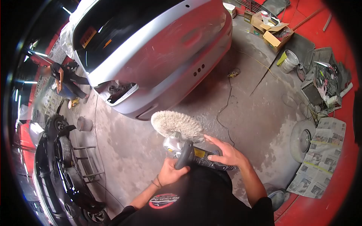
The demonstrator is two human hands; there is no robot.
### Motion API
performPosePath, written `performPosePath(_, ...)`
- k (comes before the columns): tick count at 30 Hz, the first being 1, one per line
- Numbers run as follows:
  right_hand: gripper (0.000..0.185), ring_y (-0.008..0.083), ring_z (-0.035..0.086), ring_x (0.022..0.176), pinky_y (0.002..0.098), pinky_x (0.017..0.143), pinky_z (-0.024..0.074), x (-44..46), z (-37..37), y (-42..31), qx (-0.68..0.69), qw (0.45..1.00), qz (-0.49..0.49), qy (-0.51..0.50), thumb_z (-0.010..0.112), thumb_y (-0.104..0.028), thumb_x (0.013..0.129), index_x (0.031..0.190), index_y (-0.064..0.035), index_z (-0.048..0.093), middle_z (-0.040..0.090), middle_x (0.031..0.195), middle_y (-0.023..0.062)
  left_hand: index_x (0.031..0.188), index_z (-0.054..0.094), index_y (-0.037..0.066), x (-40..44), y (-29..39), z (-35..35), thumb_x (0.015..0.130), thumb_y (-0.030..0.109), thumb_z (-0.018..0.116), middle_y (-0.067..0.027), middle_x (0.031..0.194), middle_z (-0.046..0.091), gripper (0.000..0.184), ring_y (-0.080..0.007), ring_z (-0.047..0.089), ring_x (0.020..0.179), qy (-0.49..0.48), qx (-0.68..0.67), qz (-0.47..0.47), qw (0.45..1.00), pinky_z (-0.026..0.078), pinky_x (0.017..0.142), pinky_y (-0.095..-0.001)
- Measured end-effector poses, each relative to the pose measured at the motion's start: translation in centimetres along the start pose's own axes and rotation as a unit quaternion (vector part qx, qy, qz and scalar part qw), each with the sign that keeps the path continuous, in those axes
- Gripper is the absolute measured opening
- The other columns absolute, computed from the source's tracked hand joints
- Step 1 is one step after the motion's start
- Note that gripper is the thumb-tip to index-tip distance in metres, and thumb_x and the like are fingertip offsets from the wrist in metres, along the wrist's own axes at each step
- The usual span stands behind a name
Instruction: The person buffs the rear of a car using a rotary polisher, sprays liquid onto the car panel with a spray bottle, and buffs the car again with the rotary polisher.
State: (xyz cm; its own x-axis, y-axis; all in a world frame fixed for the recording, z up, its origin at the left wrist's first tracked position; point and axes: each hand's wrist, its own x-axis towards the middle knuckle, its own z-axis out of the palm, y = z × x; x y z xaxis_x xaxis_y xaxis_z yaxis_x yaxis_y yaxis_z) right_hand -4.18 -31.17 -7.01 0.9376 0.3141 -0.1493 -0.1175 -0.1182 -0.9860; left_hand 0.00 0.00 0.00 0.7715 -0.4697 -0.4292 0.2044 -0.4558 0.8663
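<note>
Black shirt [200, 203] with a round red-and-white logo, closest to the lens. Polisher [199, 153] is just ahead of it, held off the floor in front of the body, fluffy cream pad [178, 124] at its far end. Left hand [172, 171]: fingers curled round the polisher's black loop handle, firm wrap, dark band on the wrist. Right hand [224, 151]: mostly open, fingers extended, fingertips at the pad's right edge, thumb on the polisher's barrel. Can't tell how much weight it takes.

Silver car [162, 60] ahead, rear end toward us, lamp recess [117, 91] bare. Pad overlaps the bumper's lower edge in view; can't tell the gap. Cable [228, 101] runs over the stained floor [249, 116]. Right side: tire [300, 141] beside newspaper [320, 158], pale bucket [289, 61], cardboard boxes [278, 37]. Left side: co-worker [64, 81] in dark clothes, grey bucket [85, 124] near black car parts [69, 169].
</note>
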Motion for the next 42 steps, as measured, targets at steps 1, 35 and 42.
performPosePath(1,0.1,0.0397,0.056,0.152,0.0568,0.128,0.0398,-1.0,-0.1,-0.2,-0.066,0.998,0.014,0.004,0.088,-0.05,0.09,0.174,-0.0181,0.042,0.05,0.171,0.0211,0.073,0.07,0.002,0.0,0.2,0.2,0.091,0.013,0.085,0.0043,0.064,0.06,0.026,-0.0042,0.055,0.064,0.007,-0.002,-0.01,1.0,0.044,0.057,-0.0297)
performPosePath(35,0.017,0.012,0.068,0.076,0.0348,0.068,0.054,30.5,33.0,7.9,0.49,0.851,0.057,0.177,0.082,-0.016,0.094,0.104,-0.0065,0.072,0.072,0.085,0.0051,0.114,0.08,0.006,20.0,4.6,-19.7,0.089,0.016,0.084,-0.0216,0.098,0.079,0.028,-0.0431,0.078,0.091,-0.058,0.526,0.231,0.816,0.063,0.081,-0.0529)
performPosePath(42,0.067,0.0257,0.058,0.147,0.0498,0.122,0.047,37.8,31.2,10.4,0.755,0.652,0.053,0.055,0.074,-0.051,0.104,0.156,-0.0119,0.055,0.065,0.153,0.0059,0.096,0.086,0.008,34.2,4.9,-11.6,0.085,0.008,0.079,-0.019,0.098,0.083,0.013,-0.0388,0.082,0.096,-0.106,0.648,0.168,0.735,0.066,0.083,-0.0477)
